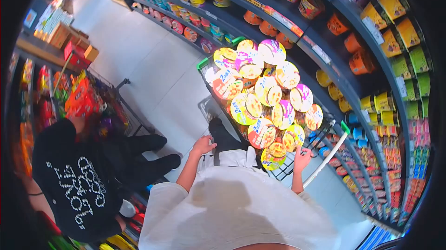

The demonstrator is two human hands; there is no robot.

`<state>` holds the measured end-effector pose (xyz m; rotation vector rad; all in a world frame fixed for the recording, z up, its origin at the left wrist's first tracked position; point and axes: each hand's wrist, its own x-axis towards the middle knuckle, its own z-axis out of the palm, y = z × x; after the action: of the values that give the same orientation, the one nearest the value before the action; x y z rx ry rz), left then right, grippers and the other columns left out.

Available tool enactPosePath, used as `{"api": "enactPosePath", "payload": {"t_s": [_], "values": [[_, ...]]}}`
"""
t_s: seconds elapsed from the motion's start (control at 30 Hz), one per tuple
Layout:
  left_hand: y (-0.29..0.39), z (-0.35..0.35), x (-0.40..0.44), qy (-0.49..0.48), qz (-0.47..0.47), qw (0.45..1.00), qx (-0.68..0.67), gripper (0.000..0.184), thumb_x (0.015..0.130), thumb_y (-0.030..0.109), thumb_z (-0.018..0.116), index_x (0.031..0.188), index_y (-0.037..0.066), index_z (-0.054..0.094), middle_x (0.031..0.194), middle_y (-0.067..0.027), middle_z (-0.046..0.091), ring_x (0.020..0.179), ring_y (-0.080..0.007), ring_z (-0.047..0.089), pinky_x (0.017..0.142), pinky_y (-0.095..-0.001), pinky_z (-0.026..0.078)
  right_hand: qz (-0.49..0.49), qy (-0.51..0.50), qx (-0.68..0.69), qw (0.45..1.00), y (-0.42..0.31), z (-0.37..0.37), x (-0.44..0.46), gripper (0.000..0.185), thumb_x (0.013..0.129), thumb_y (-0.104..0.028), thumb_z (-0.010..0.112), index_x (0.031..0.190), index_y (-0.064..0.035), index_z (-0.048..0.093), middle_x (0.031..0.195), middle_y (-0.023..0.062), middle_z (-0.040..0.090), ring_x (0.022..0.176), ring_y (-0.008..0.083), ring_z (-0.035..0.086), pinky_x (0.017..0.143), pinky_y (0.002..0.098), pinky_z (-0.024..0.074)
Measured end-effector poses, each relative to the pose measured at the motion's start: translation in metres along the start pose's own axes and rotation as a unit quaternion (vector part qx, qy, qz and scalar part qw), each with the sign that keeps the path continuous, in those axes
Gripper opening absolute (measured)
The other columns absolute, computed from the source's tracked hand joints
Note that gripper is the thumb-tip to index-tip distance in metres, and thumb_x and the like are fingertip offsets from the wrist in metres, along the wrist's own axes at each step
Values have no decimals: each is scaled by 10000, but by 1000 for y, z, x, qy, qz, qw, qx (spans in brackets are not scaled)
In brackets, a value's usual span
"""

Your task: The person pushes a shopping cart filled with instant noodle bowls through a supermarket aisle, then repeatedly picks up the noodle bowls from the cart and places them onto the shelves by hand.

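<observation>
A shopping cart (284, 172) stands in front of me, heaped with several round instant noodle bowls (268, 91) with bright, glare-washed lids. My left hand (203, 145) hangs in front of my waist, left of the cart, its fingers apart and slightly bent. Nothing shows in it. Close to the cart's rear corner is my right hand (302, 158), beside a yellow-green noodle bowl (293, 137). Its fingers are loosely bent and apart, with nothing visible in them; whether they touch the bowl or the wire I cannot tell. The white cart handle (327, 157) slants past the right wrist.
Tall shelves (325, 31) of noodle cups and packets curve along the right. At left, a person in a black shirt (69, 180) bends beside another cart (132, 115), a hand near red packets (83, 99). Cardboard boxes (62, 34) stand farther back beside the tiled aisle (139, 59).
</observation>
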<state>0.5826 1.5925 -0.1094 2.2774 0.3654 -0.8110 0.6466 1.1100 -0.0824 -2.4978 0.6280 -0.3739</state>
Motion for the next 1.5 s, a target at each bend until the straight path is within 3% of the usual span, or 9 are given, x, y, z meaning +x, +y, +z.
{"api": "enactPosePath", "payload": {"t_s": [0.17, 0.33, 0.63, 0.87, 0.9, 1.07, 1.3, 1.43, 1.5], "values": [[-7, -16, 43, -16, 17, 1000, 19, 554, 810, 417, 719, 1214, 61, 587, 1184, -198, 620, 1123, -351, 595, 953, -432, 486, 36, -9, 0, 999, -24, 18, 3, 326, 805, -263, 785, 893, -66, 540, 995, 184, 562, 717, 266, 577, 633, 374, 475], [9, -56, 68, -36, 28, 998, 52, 585, 820, 412, 717, 1258, 56, 561, 1220, -198, 605, 1131, -343, 594, 955, -427, 484, 0, 26, -5, 1000, -28, 40, 5, 326, 801, -248, 788, 879, -55, 537, 903, 101, 559, 644, 245, 549, 585, 380, 464], [38, -158, 122, -62, 74, 986, 132, 554, 836, 413, 694, 1231, 46, 571, 1224, -212, 604, 1139, -366, 587, 950, -439, 487, 73, 19, -5, 997, -83, 65, 13, 322, 800, -251, 784, 892, -69, 535, 904, 86, 546, 645, 247, 554, 590, 398, 461], [10, -206, 170, -77, 125, 979, 143, 529, 831, 398, 703, 1191, 28, 587, 1163, -208, 628, 1066, -365, 616, 919, -446, 496, 125, 17, -23, 992, -127, 91, -3, 285, 821, -249, 759, 895, -84, 540, 910, 83, 556, 653, 252, 579, 595, 404, 467], [30, -193, 155, -81, 128, 978, 141, 525, 831, 398, 702, 1185, 28, 589, 1160, -209, 629, 1064, -367, 616, 916, -446, 495, 126, 18, -25, 992, -115, 64, 8, 279, 824, -250, 755, 896, -87, 541, 913, 85, 559, 660, 253, 588, 597, 404, 470], [-6, -215, 201, -114, 164, 966, 163, 503, 829, 410, 695, 1146, 27, 612, 1131, -211, 641, 1065, -363, 613, 907, -441, 495, 181, 42, -89, 979, -138, 111, -1, 317, 811, -335, 752, 901, -122, 535, 983, 139, 581, 892, 377, 615, 731, 494, 488], [-29, -270, 239, -189, 204, 947, 160, 450, 812, 399, 706, 1146, 105, 640, 1034, -147, 694, 961, -348, 663, 871, -437, 510, 262, 39, -158, 951, -191, 110, -10, 465, 735, -459, 786, 944, -109, 561, 1019, 198, 549, 922, 412, 596, 783, 506, 485], [-49, -317, 244, -61, 353, 928, 98, 502, 813, 423, 696, 1229, 148, 636, 1087, -150, 686, 1031, -336, 648, 908, -444, 509, 282, 46, -241, 927, -222, 123, -13, 532, 684, -570, 770, 918, -116, 621, 1040, 207, 531, 958, 415, 580, 776, 523, 485], [-62, -333, 262, -112, 280, 943, 143, 521, 818, 441, 690, 1240, 143, 623, 1114, -152, 677, 1070, -341, 630, 930, -453, 500, 283, 62, -255, 922, -231, 131, -10, 560, 670, -609, 757, 932, -129, 639, 1049, 202, 526, 956, 411, 574, 786, 523, 479]]}}
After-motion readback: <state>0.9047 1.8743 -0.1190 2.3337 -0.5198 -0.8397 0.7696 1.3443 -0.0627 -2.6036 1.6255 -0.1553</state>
